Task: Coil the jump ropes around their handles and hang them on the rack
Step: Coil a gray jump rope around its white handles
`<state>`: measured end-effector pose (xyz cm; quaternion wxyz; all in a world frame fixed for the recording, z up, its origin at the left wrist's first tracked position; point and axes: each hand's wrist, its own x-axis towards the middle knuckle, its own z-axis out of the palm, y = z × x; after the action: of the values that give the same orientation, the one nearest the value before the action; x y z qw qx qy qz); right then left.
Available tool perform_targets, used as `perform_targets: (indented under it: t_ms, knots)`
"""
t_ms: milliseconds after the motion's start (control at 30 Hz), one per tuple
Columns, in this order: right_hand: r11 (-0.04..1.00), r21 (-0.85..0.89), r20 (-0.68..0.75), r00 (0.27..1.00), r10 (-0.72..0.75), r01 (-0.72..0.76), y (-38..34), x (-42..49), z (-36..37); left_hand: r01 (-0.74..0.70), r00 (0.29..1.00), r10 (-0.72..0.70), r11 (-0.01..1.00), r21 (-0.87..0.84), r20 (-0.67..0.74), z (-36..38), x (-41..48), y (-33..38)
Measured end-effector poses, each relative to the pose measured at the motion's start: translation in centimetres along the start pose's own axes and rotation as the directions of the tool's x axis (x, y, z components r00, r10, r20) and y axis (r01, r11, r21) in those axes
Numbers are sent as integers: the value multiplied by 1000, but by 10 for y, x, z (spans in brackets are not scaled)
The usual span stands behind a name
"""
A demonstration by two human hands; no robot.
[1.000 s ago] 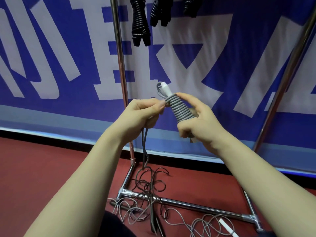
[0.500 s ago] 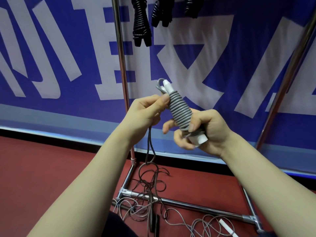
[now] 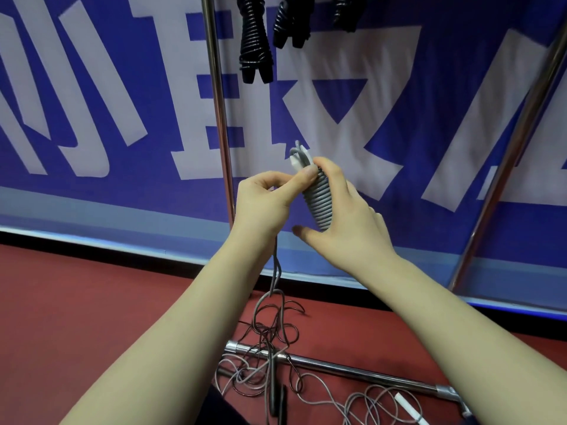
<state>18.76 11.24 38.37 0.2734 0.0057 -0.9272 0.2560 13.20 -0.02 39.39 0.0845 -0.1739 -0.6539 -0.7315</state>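
A grey jump rope (image 3: 319, 200) is coiled tightly around its white handles, which stick out at the top. My right hand (image 3: 346, 222) holds the coiled bundle from behind and below. My left hand (image 3: 270, 200) pinches the rope at the top of the coil, thumb and finger pressed together. A loose strand hangs from my left hand down to a tangle of ropes (image 3: 270, 335) on the floor. Black coiled ropes (image 3: 254, 41) hang from the top of the metal rack (image 3: 219, 118).
The rack's base bar (image 3: 352, 369) lies across the red floor, with grey and dark ropes and a white handle (image 3: 409, 409) tangled over it. A slanted rack post (image 3: 515, 142) stands at the right. A blue and white banner covers the wall behind.
My right hand has turned round the bundle, its fingers now stretched behind the coil. My left hand has moved up to the top of the coil. The view has shifted slightly.
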Motion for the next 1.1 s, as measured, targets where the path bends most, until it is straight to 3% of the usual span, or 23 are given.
perform_targets:
  t_ms: [100,200,400,600,700,867,967,1100]
  knots:
    - [999,43,-48,999,20,-18,2,2,3,-6,1000,6,1000,0,12,2,-2,0]
    - [990,128,-62,996,66,-57,5,4,-2,-44,988,43,999,4,150,-6,1,0]
    - [794,596,112,992,66,-120,11,6,-13,-86,864,95,995,-42,494,-32,9,-1]
    - [476,819,439,885,-158,-321,15,6,-24,-36,892,86,992,-120,445,-29,10,-2]
    - [422,817,519,820,-241,-393,16,7,-25,-33,871,88,992,-122,482,-25,8,-4]
    - [348,849,513,779,-362,-397,18,8,-23,17,831,66,990,-142,553,-24,6,-4]
    - [377,821,539,800,-266,-428,16,8,-25,-4,885,55,994,-112,462,-21,3,-1]
    - [687,669,396,918,-6,-284,10,8,-18,-36,951,67,994,-105,300,-21,8,-7]
